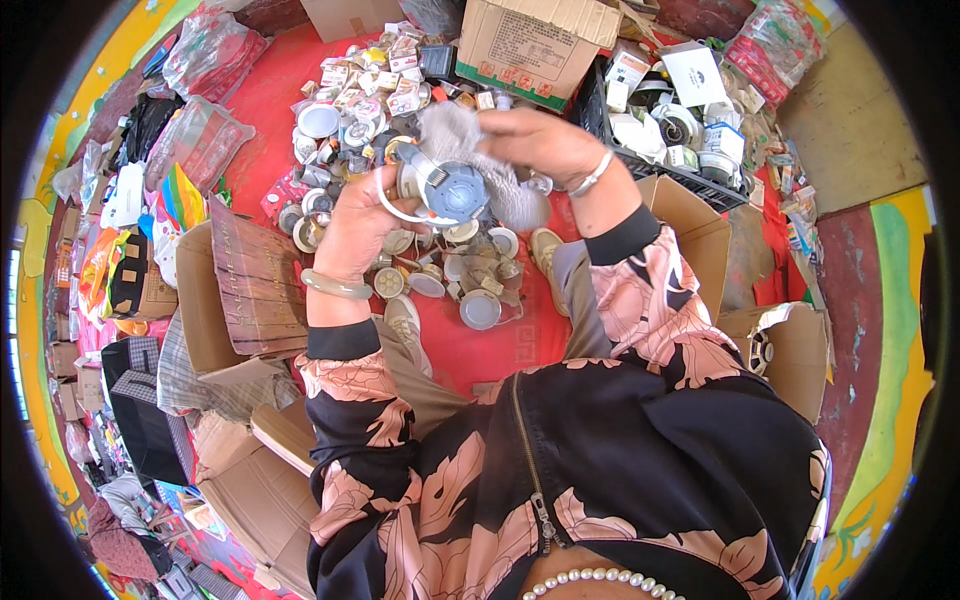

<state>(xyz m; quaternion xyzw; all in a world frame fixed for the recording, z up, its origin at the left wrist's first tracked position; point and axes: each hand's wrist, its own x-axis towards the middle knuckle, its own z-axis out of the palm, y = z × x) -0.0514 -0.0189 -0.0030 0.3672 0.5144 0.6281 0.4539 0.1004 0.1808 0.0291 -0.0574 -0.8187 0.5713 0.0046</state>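
My left hand (355, 225) is closed round the rim of a downlight (456, 192), a round lamp fitting with a white ring and a blue-grey ribbed back turned up. A grey cloth (512, 190) is gripped in my right hand (550, 145), beside and partly behind the fitting; motion blurs its upper part. Below my hands, a heap of loose round lamp fittings (480, 309) lies on the red floor cloth (460, 355) between my shoes. Small boxed items (404, 98) are piled beyond them.
A black crate (690, 185) full of lamp fittings stands at the far right. A large cardboard box (535, 45) sits at the back. Open cartons stand to my left (250, 290) and right (690, 225). Plastic-wrapped bundles (200, 140) and bags line the left side.
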